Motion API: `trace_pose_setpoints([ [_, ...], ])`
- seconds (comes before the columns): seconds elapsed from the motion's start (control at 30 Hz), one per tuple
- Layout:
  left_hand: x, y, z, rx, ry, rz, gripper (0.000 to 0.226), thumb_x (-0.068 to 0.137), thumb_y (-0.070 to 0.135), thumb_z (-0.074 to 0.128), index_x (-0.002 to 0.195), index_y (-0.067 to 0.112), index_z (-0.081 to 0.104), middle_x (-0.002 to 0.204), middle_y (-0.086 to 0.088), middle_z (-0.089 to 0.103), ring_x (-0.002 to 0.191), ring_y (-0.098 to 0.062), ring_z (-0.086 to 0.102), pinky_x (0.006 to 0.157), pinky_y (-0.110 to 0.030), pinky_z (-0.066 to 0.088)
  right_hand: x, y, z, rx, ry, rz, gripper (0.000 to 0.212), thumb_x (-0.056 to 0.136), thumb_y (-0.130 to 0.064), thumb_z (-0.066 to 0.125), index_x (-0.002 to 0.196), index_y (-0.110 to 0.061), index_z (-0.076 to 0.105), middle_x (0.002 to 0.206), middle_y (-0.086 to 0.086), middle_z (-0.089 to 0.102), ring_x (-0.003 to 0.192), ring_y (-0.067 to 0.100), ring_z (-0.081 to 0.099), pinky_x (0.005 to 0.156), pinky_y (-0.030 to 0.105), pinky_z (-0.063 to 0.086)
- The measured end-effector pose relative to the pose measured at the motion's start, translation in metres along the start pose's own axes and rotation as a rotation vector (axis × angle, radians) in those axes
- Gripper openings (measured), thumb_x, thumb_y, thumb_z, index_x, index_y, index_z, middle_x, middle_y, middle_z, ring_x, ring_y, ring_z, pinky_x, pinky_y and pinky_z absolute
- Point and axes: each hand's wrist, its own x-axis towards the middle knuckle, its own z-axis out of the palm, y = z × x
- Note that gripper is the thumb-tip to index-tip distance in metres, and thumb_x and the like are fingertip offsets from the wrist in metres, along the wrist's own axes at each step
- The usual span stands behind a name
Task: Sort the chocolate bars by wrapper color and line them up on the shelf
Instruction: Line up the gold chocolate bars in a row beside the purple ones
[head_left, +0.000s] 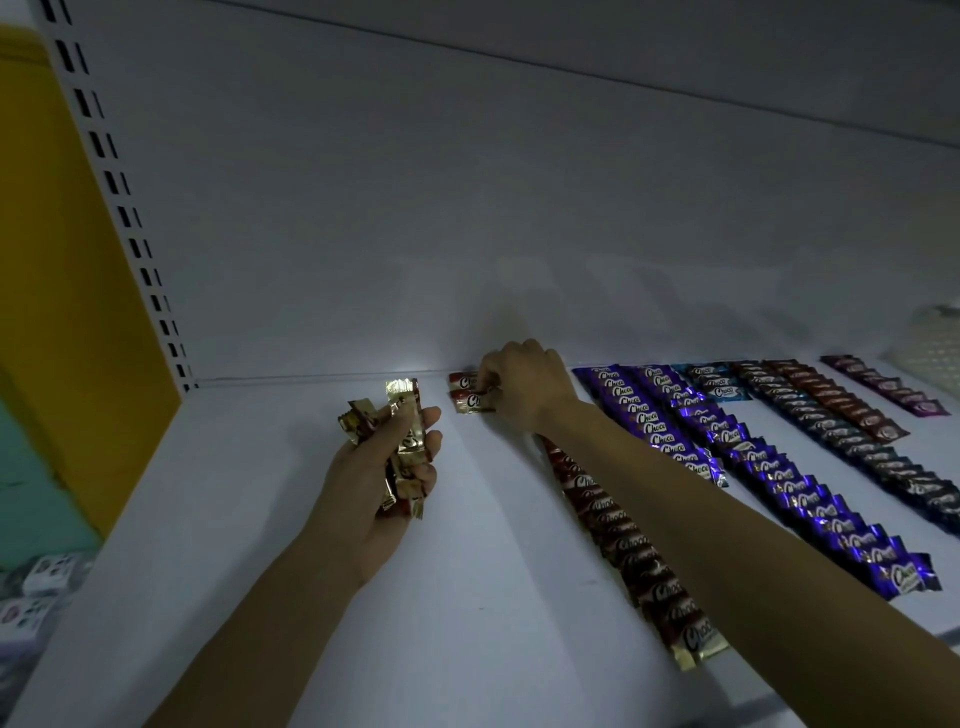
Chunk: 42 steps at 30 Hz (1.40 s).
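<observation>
Shiny red bars on the white shelf
The right hand fingers pinch them mid-frame; the left hand fingers hug a shiny bunch.

The right forearm hides part of the red bar row from me; a blurred pale packet runs off-frame.

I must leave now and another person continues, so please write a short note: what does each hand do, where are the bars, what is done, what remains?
Left hand grips a bundle of red bars.
Right hand pinches a red bar at the shelf back, in a new line.
Done: one red row, purple rows, darker rows.
Left: lay out the bundle.
</observation>
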Motion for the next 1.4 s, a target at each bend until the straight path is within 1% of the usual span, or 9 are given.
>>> trace_pose_setpoints([
  [0.2, 0.000, -0.001, 0.000, -0.007, 0.003, -0.020, 0.066, 0.072, 0.023, 0.060, 0.132, -0.003, 0.050, 0.079, -0.004, 0.061, 0.047, -0.004, 0.054, 0.042, -0.011, 0.039, 0.004, 0.000, 0.003, 0.029, -0.028, -0.019, 0.014, 0.088, -0.018, 0.060, 0.100, -0.024, 0.062, 0.113, -0.003, 0.060, 0.109, 0.021, 0.045, 0.082, 0.029, 0.023],
  [0.43, -0.002, -0.001, 0.002, -0.028, 0.000, -0.022, 0.070, 0.073, 0.023, 0.060, 0.137, -0.004, 0.046, 0.079, -0.004, 0.061, 0.049, -0.004, 0.056, 0.041, -0.013, 0.042, 0.006, 0.002, -0.002, 0.008, -0.075, -0.056, 0.009, 0.088, -0.019, 0.059, 0.095, -0.025, 0.058, 0.114, -0.005, 0.061, 0.112, 0.020, 0.043, 0.083, 0.030, 0.022],
  [0.6, -0.002, -0.001, 0.001, -0.034, 0.002, -0.020, 0.070, 0.074, 0.023, 0.059, 0.137, -0.004, 0.046, 0.076, -0.004, 0.061, 0.048, -0.004, 0.055, 0.041, -0.013, 0.042, 0.009, 0.002, -0.006, -0.052, -0.057, -0.116, 0.013, 0.085, -0.021, 0.061, 0.098, -0.022, 0.061, 0.112, -0.003, 0.060, 0.111, 0.021, 0.044, 0.088, 0.033, 0.027],
  [0.97, 0.000, -0.001, 0.001, -0.031, -0.005, -0.005, 0.066, 0.074, 0.022, 0.059, 0.135, -0.003, 0.048, 0.071, 0.000, 0.065, 0.053, -0.004, 0.057, 0.041, -0.014, 0.042, 0.012, -0.001, -0.005, -0.117, -0.003, -0.126, 0.011, 0.085, -0.019, 0.061, 0.096, -0.021, 0.062, 0.112, -0.003, 0.058, 0.111, 0.020, 0.045, 0.091, 0.033, 0.027],
  [1.1, 0.000, -0.001, 0.000, -0.032, -0.007, -0.014, 0.065, 0.073, 0.022, 0.060, 0.132, -0.002, 0.050, 0.072, -0.001, 0.065, 0.054, -0.004, 0.058, 0.042, -0.014, 0.042, 0.013, -0.001, -0.004, -0.083, -0.003, -0.105, 0.008, 0.085, -0.018, 0.059, 0.088, -0.025, 0.056, 0.108, -0.002, 0.059, 0.109, 0.021, 0.045, 0.084, 0.031, 0.025],
  [1.17, 0.000, 0.000, 0.000, -0.036, -0.005, -0.030, 0.059, 0.073, 0.022, 0.061, 0.127, 0.000, 0.053, 0.074, -0.002, 0.064, 0.053, -0.004, 0.058, 0.041, -0.014, 0.042, 0.013, 0.001, -0.003, -0.052, 0.012, -0.087, 0.009, 0.085, -0.017, 0.059, 0.090, -0.024, 0.056, 0.107, 0.000, 0.059, 0.108, 0.022, 0.046, 0.081, 0.030, 0.025],
  [1.23, -0.001, 0.001, 0.001, -0.033, -0.001, -0.049, 0.040, 0.080, 0.021, 0.059, 0.115, 0.003, 0.059, 0.081, -0.003, 0.064, 0.053, -0.005, 0.057, 0.039, -0.013, 0.041, 0.011, 0.002, -0.001, -0.031, 0.032, -0.066, 0.015, 0.086, -0.016, 0.057, 0.099, -0.021, 0.062, 0.106, 0.002, 0.058, 0.106, 0.022, 0.046, 0.080, 0.029, 0.025],
  [1.3, 0.000, 0.002, 0.000, -0.025, -0.001, -0.058, 0.024, 0.085, 0.025, 0.058, 0.103, 0.009, 0.062, 0.084, -0.002, 0.066, 0.054, -0.004, 0.054, 0.038, -0.013, 0.038, 0.005, 0.001, -0.003, 0.071, 0.086, -0.043, 0.017, 0.088, -0.013, 0.054, 0.100, -0.017, 0.066, 0.101, 0.003, 0.061, 0.099, 0.022, 0.050, 0.078, 0.027, 0.030],
  [1.4, -0.001, 0.004, -0.001, 0.024, -0.022, -0.054, 0.026, 0.080, 0.035, 0.059, 0.097, 0.015, 0.062, 0.080, 0.003, 0.063, 0.049, -0.002, 0.045, 0.036, -0.011, 0.030, -0.020, -0.017, -0.024, 0.767, 0.041, 0.019, 0.010, 0.091, -0.016, 0.059, 0.093, -0.012, 0.067, 0.084, -0.001, 0.064, 0.075, 0.008, 0.061, 0.069, 0.022, 0.046],
])
